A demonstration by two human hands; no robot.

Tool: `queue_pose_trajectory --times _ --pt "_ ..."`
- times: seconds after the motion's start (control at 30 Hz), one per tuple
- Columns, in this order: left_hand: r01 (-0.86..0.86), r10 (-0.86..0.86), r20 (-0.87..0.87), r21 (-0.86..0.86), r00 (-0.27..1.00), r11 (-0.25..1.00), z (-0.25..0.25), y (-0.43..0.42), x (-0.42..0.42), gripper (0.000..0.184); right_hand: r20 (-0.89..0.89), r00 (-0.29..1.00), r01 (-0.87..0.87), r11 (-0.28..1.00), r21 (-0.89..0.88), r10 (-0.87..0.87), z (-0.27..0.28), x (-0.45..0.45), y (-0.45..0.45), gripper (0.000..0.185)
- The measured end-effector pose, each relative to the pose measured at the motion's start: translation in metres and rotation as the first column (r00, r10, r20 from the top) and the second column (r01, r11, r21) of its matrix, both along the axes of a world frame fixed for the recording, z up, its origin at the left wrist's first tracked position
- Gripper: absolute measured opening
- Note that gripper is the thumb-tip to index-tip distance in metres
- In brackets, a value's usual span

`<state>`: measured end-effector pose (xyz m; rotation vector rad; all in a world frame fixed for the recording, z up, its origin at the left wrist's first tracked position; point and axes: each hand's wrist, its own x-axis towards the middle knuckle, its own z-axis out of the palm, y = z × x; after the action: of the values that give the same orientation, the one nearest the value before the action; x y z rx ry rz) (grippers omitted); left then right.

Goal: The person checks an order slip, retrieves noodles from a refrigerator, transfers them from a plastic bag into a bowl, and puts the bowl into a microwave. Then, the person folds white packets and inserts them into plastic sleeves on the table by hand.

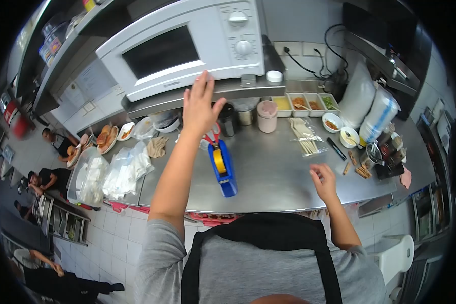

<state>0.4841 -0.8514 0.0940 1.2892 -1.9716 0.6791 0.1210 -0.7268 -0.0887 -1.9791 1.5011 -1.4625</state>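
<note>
My left hand (pixel 200 107) is raised with its fingers apart and holds nothing. Its fingertips overlap the lower edge of a white microwave (pixel 218 76); whether they touch it I cannot tell. Below that hand, a blue tape dispenser (pixel 228 185) with a yellow core stands on the steel counter (pixel 273 175), red-handled scissors (pixel 214 133) at its far end. Over the counter's front right part hangs my right hand (pixel 324 181), fingers loosely bent, nothing visible in it. Nearest to it are a bag of wrapped sticks (pixel 309 144) and a black marker (pixel 335 149).
Sauce and topping containers (pixel 300 104), a pink lidded jar (pixel 267 116) and small bowls (pixel 349 136) line the back. Plastic bags (pixel 126 172) and a clear tub (pixel 81 177) occupy the left end. A white stool (pixel 397 256) stands at right. Several people are on the left.
</note>
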Motion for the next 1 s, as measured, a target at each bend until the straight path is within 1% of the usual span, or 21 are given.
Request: queue_pose_trajectory --times 0.03,0.1,0.17,0.2,0.23,0.27,0.3,0.33,0.37,0.43,0.5,0.57,0.63,0.7,0.77,0.83,0.87,0.9,0.93,0.97,1.0 --pt "-0.031 0.031 0.004 -0.084 0.999 0.996 0.001 -0.003 -0.007 0.057 0.0 0.999 0.051 0.998 0.044 -0.051 -0.009 -0.016 0.015 0.012" --pt "-0.065 0.054 -0.077 -0.145 0.996 0.987 0.011 -0.003 -0.029 0.044 0.001 0.992 0.126 0.987 0.096 -0.127 -0.017 -0.045 0.026 0.012" --pt "-0.085 0.078 -0.095 -0.073 0.992 0.994 0.04 -0.002 -0.057 0.034 -0.001 0.985 0.171 0.976 0.135 -0.172 -0.023 -0.066 0.039 0.012" --pt "-0.071 0.055 -0.141 -0.105 0.988 0.992 0.051 -0.01 -0.07 0.032 -0.008 0.983 0.182 0.972 0.149 -0.182 -0.021 -0.075 0.043 0.012" --pt "-0.11 0.091 -0.203 -0.086 0.975 0.99 0.062 -0.014 -0.084 0.035 -0.021 0.983 0.184 0.974 0.133 -0.183 -0.021 -0.084 0.043 0.012" --pt "-0.162 0.141 -0.19 -0.102 0.972 0.981 0.07 -0.022 -0.093 0.043 -0.034 0.981 0.194 0.973 0.122 -0.191 -0.023 -0.093 0.045 0.012" --pt "-0.255 0.25 -0.123 -0.026 0.96 0.967 0.08 -0.025 -0.103 0.049 -0.048 0.977 0.214 0.97 0.117 -0.21 -0.026 -0.104 0.049 0.013" --pt "-0.319 0.321 -0.111 0.034 0.941 0.947 0.084 -0.036 -0.108 0.05 -0.039 0.977 0.213 0.967 0.136 -0.21 -0.029 -0.115 0.053 0.013" --pt "-0.319 0.324 -0.11 0.057 0.94 0.946 0.086 -0.043 -0.109 0.048 -0.03 0.975 0.221 0.963 0.158 -0.219 -0.032 -0.125 0.057 0.013" --pt "-0.308 0.306 -0.037 -0.045 0.951 0.95 0.084 -0.05 -0.104 0.045 -0.044 0.975 0.224 0.956 0.19 -0.22 -0.038 -0.147 0.068 0.015" --pt "-0.347 0.353 0.098 -0.067 0.931 0.935 0.085 -0.055 -0.094 0.04 -0.149 0.965 0.25 0.934 0.256 -0.217 -0.046 -0.176 0.076 0.017" --pt "-0.25 0.286 0.198 -0.189 0.938 0.95 0.086 -0.056 -0.086 0.032 -0.173 0.94 0.327 0.919 0.222 -0.293 -0.057 -0.208 0.081 0.019" --pt "-0.254 0.307 0.279 -0.211 0.91 0.944 0.09 -0.053 -0.086 0.028 -0.126 0.898 0.438 0.879 0.189 -0.421 -0.061 -0.24 0.084 0.019" --pt "-0.311 0.35 0.327 -0.166 0.878 0.936 0.093 -0.053 -0.087 0.026 -0.076 0.845 0.535 0.829 0.165 -0.53 -0.062 -0.265 0.086 0.019" --pt "-0.247 0.28 0.304 -0.143 0.911 0.958 0.092 -0.061 -0.09 0.034 -0.03 0.786 0.614 0.774 0.154 -0.617 -0.062 -0.289 0.09 0.02" --pt "-0.276 0.307 0.288 -0.143 0.907 0.95 0.09 -0.07 -0.07 0.043 0.069 0.72 0.668 0.717 0.2 -0.69 -0.062 -0.304 0.094 0.023" --pt "-0.261 0.293 0.272 -0.148 0.916 0.954 0.093 -0.06 -0.069 0.05 0.089 0.727 0.665 0.73 0.157 -0.681 -0.059 -0.312 0.098 0.027" --pt "-0.261 0.295 0.256 -0.161 0.92 0.952 0.094 -0.043 -0.082 0.059 0.117 0.661 0.727 0.672 0.144 -0.741 -0.073 -0.322 0.102 0.03" --pt "-0.292 0.324 0.186 -0.181 0.928 0.939 0.095 -0.019 -0.097 0.065 0.006 0.591 0.8 0.586 0.129 -0.807 -0.097 -0.348 0.107 0.034" --pt "-0.328 0.343 0.122 -0.13 0.931 0.936 0.095 -0.001 -0.107 0.066 0.273 0.549 0.756 0.609 0.24 -0.79 -0.105 -0.353 0.119 0.037" --pt "-0.278 0.29 0.061 -0.161 0.955 0.947 0.085 0.015 -0.111 0.066 0.268 0.531 0.809 0.575 0.122 -0.804 -0.162 -0.391 0.14 0.041"
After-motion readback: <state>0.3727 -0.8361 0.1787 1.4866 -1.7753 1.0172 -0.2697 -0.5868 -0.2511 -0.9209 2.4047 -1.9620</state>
